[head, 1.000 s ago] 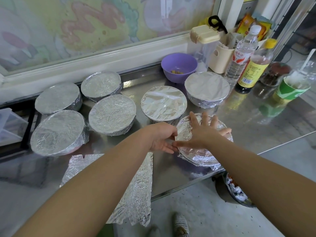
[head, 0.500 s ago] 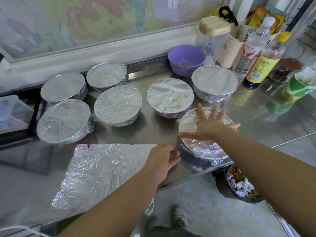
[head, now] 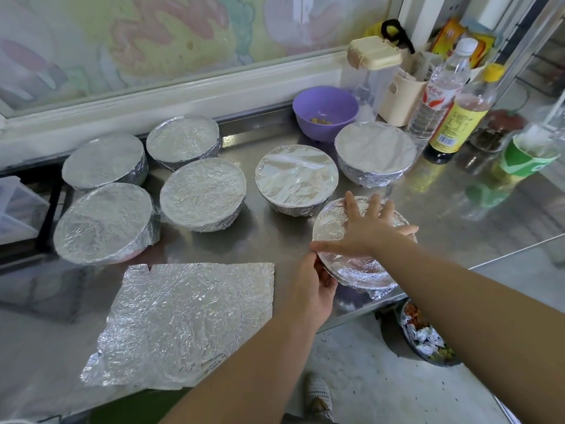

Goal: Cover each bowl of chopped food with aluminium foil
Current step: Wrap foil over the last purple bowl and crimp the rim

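Observation:
A foil-covered bowl [head: 357, 270] stands near the front edge of the steel counter [head: 458, 209]. My right hand [head: 363, 228] lies flat on its foil top with the fingers spread. My left hand [head: 315, 286] cups the bowl's left side, fingers curved against the foil at the rim. Several more foil-covered bowls stand behind and to the left, such as one [head: 296, 179] just behind and one [head: 375, 153] at the right. A purple bowl [head: 325, 113] with a few yellow bits stands uncovered at the back. A loose crinkled foil sheet [head: 186, 322] lies flat at the front left.
Bottles [head: 458, 111], a cream holder [head: 400, 99] and a green cup [head: 526, 157] crowd the back right. A clear plastic box [head: 18, 206] sits far left. On the floor below the counter edge stands a bin [head: 425, 335] with foil scraps.
My left hand drew back from the bowl's rim, then returned to cup its left side. The right hand stayed flat on the foil top. The loose foil sheet came into full view.

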`<state>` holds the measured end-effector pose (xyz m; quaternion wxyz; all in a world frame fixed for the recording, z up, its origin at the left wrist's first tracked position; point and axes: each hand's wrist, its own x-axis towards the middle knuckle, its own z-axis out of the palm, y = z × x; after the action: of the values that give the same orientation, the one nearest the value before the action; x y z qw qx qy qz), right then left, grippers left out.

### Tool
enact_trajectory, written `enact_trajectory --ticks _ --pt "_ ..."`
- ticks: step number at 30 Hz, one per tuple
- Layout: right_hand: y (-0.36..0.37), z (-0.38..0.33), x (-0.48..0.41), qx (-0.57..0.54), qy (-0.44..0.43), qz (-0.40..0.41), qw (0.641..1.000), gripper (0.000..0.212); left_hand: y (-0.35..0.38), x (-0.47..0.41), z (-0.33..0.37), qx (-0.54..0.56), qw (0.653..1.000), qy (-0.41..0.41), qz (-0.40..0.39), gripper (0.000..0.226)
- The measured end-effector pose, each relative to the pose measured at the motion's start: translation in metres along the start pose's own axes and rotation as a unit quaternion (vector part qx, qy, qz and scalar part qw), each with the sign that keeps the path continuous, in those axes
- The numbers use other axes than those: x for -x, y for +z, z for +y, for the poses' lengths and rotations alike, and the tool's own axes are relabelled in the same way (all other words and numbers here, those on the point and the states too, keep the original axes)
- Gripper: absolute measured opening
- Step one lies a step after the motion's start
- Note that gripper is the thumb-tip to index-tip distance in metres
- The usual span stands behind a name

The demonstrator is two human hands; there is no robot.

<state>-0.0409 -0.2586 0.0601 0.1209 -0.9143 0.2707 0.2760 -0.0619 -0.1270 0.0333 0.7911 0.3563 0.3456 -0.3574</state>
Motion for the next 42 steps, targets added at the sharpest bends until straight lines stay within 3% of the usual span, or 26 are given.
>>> enact_trajectory --ticks 14,18,22,26,29,36,42 --pt "0.007 -0.005 0.002 -0.011 0.033 0.016 0.999 0.149 0.007 -0.004 0.011 -0.013 0.999 -0.031 0.033 0.021" --pt "-0.011 0.000 -0.006 -0.028 0.059 -0.023 0.998 0.164 0.008 -0.006 0.033 -0.069 0.997 -0.032 0.014 0.020" --pt "-0.027 0.005 -0.012 -0.012 0.052 -0.025 0.998 0.172 0.010 -0.010 0.042 -0.088 0.996 0.019 0.023 0.016" --pt "-0.024 0.002 -0.002 0.021 -0.031 0.001 0.999 0.155 0.001 -0.005 0.030 -0.069 0.994 0.080 0.016 0.014" --pt "-0.018 0.008 -0.010 0.016 -0.053 -0.017 0.998 0.155 -0.007 0.007 0.019 -0.085 0.990 0.116 0.001 0.023" --pt "-0.018 0.004 -0.007 -0.003 -0.033 -0.018 0.999 0.153 -0.014 0.010 -0.012 -0.162 0.974 0.142 -0.066 0.038" --pt "-0.016 -0.003 -0.001 -0.013 -0.011 -0.008 1.000 0.152 -0.004 -0.001 -0.021 -0.199 0.960 0.198 -0.023 0.043"
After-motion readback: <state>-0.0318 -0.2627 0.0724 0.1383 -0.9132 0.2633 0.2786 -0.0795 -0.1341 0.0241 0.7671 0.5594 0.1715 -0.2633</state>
